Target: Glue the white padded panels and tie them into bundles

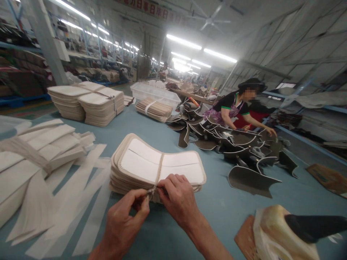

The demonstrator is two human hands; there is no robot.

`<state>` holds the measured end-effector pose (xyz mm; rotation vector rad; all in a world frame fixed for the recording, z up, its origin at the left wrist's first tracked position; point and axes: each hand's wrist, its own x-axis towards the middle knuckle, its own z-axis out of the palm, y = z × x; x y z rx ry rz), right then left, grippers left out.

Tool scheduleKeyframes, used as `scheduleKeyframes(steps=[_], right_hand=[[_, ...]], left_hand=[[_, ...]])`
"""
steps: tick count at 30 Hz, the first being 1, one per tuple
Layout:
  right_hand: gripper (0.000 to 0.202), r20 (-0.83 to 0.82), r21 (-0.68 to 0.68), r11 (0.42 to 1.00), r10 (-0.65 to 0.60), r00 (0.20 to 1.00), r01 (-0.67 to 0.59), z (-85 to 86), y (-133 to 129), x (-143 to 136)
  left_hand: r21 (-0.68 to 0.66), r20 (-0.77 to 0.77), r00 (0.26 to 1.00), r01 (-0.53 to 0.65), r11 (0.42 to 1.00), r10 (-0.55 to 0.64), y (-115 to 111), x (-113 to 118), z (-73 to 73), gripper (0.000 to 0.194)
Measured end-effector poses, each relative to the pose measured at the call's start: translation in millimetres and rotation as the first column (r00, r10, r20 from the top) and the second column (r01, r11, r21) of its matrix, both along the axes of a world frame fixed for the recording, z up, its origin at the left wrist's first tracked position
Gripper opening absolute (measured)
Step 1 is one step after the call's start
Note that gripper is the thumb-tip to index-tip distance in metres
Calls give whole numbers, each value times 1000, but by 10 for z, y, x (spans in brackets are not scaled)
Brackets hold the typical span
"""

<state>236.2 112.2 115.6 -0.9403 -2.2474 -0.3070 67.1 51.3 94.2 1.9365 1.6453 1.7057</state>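
Observation:
A thick stack of white-topped, beige-edged panels with rounded corners lies before me, bowed in along its middle. Around its waist runs a cloth tie, knotted at the near edge. My left hand pinches one side of the tie at the knot, thumb against forefinger. On the other side, my right hand grips the tie close to the knot, its fingers curled over the stack's front edge. Part of the knot is hidden by my fingers.
Loose pale strips and a tied bundle of strips lie left. Behind are tied panel stacks and a clear plastic bin. Dark curved pieces spread right, where a co-worker reaches in. A stained container stands near right.

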Motion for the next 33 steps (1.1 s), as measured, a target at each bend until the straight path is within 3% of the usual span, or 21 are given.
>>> scheduleKeyframes(steps=[3,7,17,21,27,30,33], right_hand=[[15,8,8,1000,-7,1000,7,-1,3,9],[15,16,16,1000,-23,1000,22,-5,6,21],[12,51,2,1000,-28,998,28,12,5,33],[12,47,-1,1000,-30,998,30,18,-7,24],[14,57,-2,999,-39,998,39,22,-13,16],[14,62,-13,999,-37,997,38,23,-9,17],[12,76,-27,999,-40,996,42,25,-11,18]], left_hand=[[-38,-94,992,81,996,-84,41,5,43,10],[-127,-147,981,105,986,-124,102,45,57,15],[-414,-61,978,158,896,-200,189,42,141,18],[-345,14,993,118,931,-121,133,73,110,16],[-268,113,993,8,963,23,-67,27,-133,15],[-177,49,996,-62,982,72,-75,-6,-143,10],[-106,-101,995,-21,994,10,5,4,-62,15]])
